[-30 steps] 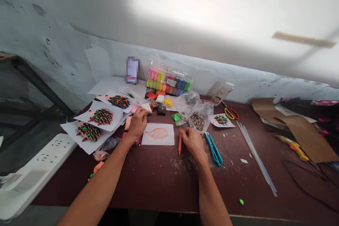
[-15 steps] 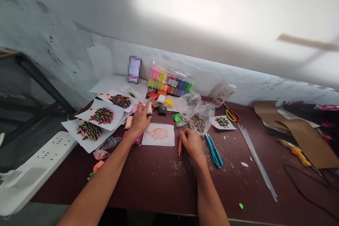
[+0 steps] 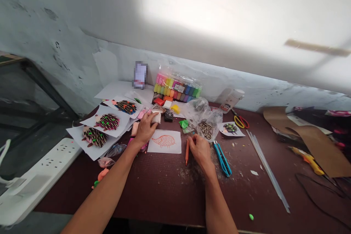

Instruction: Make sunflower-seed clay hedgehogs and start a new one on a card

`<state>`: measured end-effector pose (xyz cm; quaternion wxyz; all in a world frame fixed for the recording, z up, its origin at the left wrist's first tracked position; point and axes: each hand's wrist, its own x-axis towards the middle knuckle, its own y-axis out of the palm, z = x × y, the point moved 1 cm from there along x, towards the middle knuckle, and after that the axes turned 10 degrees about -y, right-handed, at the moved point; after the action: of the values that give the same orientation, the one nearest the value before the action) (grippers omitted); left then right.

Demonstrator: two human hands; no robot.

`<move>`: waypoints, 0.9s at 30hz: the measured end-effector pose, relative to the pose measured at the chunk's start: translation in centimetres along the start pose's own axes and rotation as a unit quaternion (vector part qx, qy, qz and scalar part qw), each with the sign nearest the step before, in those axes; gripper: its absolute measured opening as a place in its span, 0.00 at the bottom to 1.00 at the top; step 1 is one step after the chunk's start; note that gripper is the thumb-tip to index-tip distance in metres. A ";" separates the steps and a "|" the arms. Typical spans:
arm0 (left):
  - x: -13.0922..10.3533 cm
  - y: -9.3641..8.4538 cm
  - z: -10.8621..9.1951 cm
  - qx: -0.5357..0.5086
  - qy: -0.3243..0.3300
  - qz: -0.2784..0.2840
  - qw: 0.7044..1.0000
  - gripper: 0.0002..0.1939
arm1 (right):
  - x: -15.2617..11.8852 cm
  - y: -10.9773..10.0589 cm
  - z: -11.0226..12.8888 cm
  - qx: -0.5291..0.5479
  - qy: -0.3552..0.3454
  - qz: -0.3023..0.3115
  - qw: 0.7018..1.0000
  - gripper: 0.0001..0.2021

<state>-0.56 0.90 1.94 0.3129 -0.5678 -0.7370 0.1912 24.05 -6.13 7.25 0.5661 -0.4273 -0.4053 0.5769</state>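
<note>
My left hand is closed on a small white packet of modelling clay, gripped at its fingertips above the other clay packs. An orange marker points toward me, its upper end at the curled fingers of my right hand. Between my hands lies a white sheet with a hedgehog outline drawn in orange. Just beyond my right hand, a clear plastic bag holds striped sunflower seeds. A blue utility knife lies to the right of that hand.
Finished hedgehog pictures overlap at left, near a white power strip. A multicoloured clay set stands by the wall. Scissors, clear glue sticks and a yellow glue gun lie at right.
My left hand has closed on the white clay packet and drawn it slightly toward me. My right hand stays with the orange marker. The view has shifted slightly.
</note>
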 end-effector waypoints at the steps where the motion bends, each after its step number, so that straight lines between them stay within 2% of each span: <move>1: 0.0 -0.2 -0.2 -0.024 0.007 -0.003 1.000 0.24 | 0.0 0.0 0.0 0.013 -0.002 -0.012 1.000 0.14; 4: -0.1 -0.8 -1.1 -0.081 0.041 0.005 0.996 0.23 | 0.1 0.2 0.1 0.089 -0.019 -0.054 0.994 0.13; 6: -0.4 -1.0 -2.0 -0.113 0.058 0.033 0.991 0.23 | 0.1 0.4 0.2 0.174 -0.042 -0.081 0.981 0.13; 11: -1.4 -0.9 -4.1 -0.199 0.066 0.156 0.965 0.23 | 0.4 1.3 0.8 0.386 -0.084 -0.118 0.911 0.16; 14: -1.9 -0.8 -4.9 -0.250 0.072 0.219 0.940 0.15 | 0.6 2.1 1.3 0.467 -0.085 -0.101 0.874 0.23; 16: -2.2 -0.7 -5.3 -0.276 0.073 0.252 0.925 0.11 | 0.6 2.6 1.7 0.487 -0.095 -0.100 0.862 0.23; 19: -2.4 -0.5 -5.5 -0.301 0.060 0.294 0.905 0.15 | 0.5 2.7 2.1 0.467 -0.120 -0.129 0.867 0.19; 23: -2.5 -0.5 -5.3 -0.353 -0.008 0.326 0.877 0.30 | 0.1 2.2 2.4 0.412 -0.128 -0.166 0.887 0.16; 27: -2.3 -0.4 -4.9 -0.386 -0.052 0.337 0.857 0.30 | 0.1 2.1 2.7 0.377 -0.127 -0.179 0.900 0.15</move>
<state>2.83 -1.75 5.22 -0.0543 -0.8460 -0.5303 0.0144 20.83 -6.04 6.04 0.7226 -0.0249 -0.2952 0.6246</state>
